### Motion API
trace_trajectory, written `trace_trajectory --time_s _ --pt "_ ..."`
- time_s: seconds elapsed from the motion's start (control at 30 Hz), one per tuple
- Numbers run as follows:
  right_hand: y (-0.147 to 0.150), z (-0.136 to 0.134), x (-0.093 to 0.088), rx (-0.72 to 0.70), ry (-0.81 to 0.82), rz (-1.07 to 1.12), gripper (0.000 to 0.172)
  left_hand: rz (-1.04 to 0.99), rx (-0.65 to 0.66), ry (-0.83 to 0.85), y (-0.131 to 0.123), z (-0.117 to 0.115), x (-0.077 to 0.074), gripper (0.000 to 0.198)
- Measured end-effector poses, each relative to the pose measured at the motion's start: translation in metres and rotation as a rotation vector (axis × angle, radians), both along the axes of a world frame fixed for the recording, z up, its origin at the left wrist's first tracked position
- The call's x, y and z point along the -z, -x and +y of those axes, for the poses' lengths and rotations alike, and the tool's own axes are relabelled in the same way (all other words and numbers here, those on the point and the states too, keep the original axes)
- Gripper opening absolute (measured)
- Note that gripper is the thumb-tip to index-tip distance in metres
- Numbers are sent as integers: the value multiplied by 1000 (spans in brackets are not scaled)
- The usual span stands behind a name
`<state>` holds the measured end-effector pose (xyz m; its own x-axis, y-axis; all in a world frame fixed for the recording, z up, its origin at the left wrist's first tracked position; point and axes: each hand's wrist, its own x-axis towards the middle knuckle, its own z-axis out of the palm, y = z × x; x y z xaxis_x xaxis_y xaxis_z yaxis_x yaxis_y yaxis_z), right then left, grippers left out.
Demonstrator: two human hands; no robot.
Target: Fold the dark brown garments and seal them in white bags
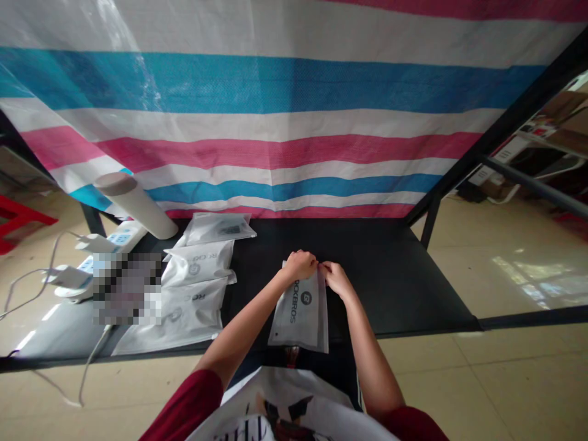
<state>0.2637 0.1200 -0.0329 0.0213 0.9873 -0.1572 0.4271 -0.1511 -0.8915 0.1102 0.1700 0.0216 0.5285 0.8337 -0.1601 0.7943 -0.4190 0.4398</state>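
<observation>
left hand [299,265] curled shut on the top edge of a white rockbros bag [301,315], right hand [337,278] pinching the same edge just beside it; the bag lies flat on a black table [390,275] near its front edge; to the left lie more white bags [193,312], a white tube [135,205] and a power strip [122,236], before a striped tarp [275,141]

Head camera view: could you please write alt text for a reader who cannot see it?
The left hand and right hand meet at the top edge of a white ROCKBROS bag on a black table. More white bags lie to the left, and a striped tarp hangs behind.
</observation>
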Motion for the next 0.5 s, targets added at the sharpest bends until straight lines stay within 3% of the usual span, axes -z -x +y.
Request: trace_trajectory --time_s 0.27,0.37,0.5 --pt "24 7 4 -3 -139 -28 46 -115 -50 53 35 -2 4 27" --pt "27 9 5 -1 -140 2 48 -162 -34 85 40 1 6 23" --pt "30 -3 1 -50 -141 9 51 -173 -125 70 42 11 7 23"
